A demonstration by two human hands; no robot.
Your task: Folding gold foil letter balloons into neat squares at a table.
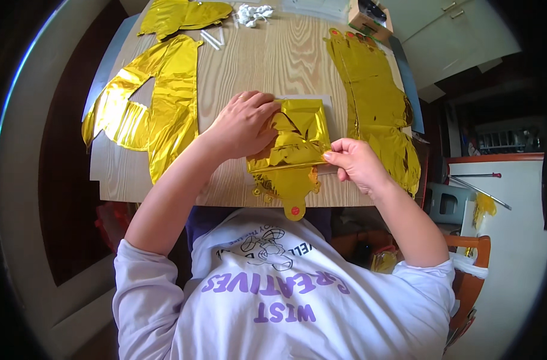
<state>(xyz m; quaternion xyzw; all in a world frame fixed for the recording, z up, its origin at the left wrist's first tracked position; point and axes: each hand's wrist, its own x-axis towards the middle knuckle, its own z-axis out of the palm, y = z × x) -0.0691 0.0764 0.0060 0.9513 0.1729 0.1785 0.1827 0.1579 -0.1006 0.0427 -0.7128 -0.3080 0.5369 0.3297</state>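
Observation:
A folded gold foil balloon [300,123] lies in front of me near the table's front edge, on top of a pale flat sheet [327,103]. Its tabbed end, with a red dot, hangs over the edge toward me. My left hand [246,120] rests on the balloon's left side, its fingers laid over the foil and the fingertips partly hidden. At the lower right corner, my right hand [357,162] pinches the foil between thumb and fingers. What lies under the left palm cannot be seen.
Gold foil balloons lie around: a large looped one [171,102] at left, another [183,15] at far left, a long one [375,90] at right. Farther back are white tubes [211,40], a white crumpled bundle [254,15] and an open box [369,21]. A wooden chair [480,258] stands at right.

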